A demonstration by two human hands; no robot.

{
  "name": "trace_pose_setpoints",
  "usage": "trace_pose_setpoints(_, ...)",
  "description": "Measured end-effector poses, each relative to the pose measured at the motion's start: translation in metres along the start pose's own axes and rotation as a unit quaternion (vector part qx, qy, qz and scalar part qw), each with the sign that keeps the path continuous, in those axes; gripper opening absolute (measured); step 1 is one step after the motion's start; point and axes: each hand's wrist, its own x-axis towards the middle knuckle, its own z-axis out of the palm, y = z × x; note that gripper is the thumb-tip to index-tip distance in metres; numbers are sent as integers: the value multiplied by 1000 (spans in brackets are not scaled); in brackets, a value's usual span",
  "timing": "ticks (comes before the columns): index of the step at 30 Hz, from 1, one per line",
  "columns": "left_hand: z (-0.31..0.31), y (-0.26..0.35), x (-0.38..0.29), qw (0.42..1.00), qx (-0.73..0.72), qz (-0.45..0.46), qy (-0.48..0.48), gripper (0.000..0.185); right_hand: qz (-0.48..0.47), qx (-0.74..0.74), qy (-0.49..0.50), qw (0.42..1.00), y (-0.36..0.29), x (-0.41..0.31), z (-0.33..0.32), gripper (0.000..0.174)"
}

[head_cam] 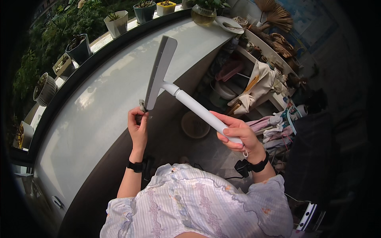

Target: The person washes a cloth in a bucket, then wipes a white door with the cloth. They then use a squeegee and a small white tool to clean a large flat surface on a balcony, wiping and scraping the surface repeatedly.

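Note:
My right hand (238, 134) is closed around the white handle of a window squeegee (199, 110), near its end with the small hanging loop. The squeegee's grey blade head points up and left, over the edge of a pale windowsill (113, 80). At the blade's lower end, my left hand (138, 122) pinches a small greyish piece of cloth or similar soft material (142, 105) between thumb and fingers. Whether the fingertips also touch the blade cannot be told. Both wrists wear black bands.
Potted plants (116, 25) line the outer window ledge at the upper left. A glass bowl with a plant (203, 15) and a white plate (229, 25) stand at the sill's far end. Cluttered shelves (268, 71) are on the right; a round object (195, 125) lies below.

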Motion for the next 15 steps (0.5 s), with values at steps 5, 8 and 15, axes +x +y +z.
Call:
trace_pose_setpoints(5, -2, 2, -8, 992, -34, -89, 76, 14, -138, -117, 93, 979, 3, -1, -5, 63)
trace_pose_setpoints(8, -11, 15, -8, 987, -92, -99, 88, 14, -169, -366, 271, 874, 8, 9, -16, 60)
trace_pose_setpoints(15, -1, 18, -2, 964, -171, -202, 8, 15, -131, -618, 392, 669, -37, 51, -99, 54)
